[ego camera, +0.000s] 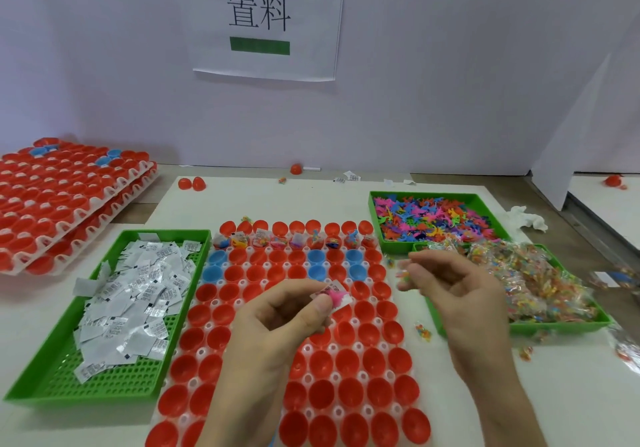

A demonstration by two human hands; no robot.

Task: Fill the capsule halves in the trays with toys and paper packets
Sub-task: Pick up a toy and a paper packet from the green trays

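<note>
Capsules: red and blue plastic halves [346, 360], mouths up in white tray [359, 347].
Packets: white paper sachets [131, 294] heaped in perforated green tray [114, 382].
Toys: bright plastic figures [433, 218], piled.

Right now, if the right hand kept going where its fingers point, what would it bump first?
Probably a blue capsule half near the right edge of the tray: the right hand points left toward it. The hand looks blurred and may hover above, so it could pass over instead.
</note>
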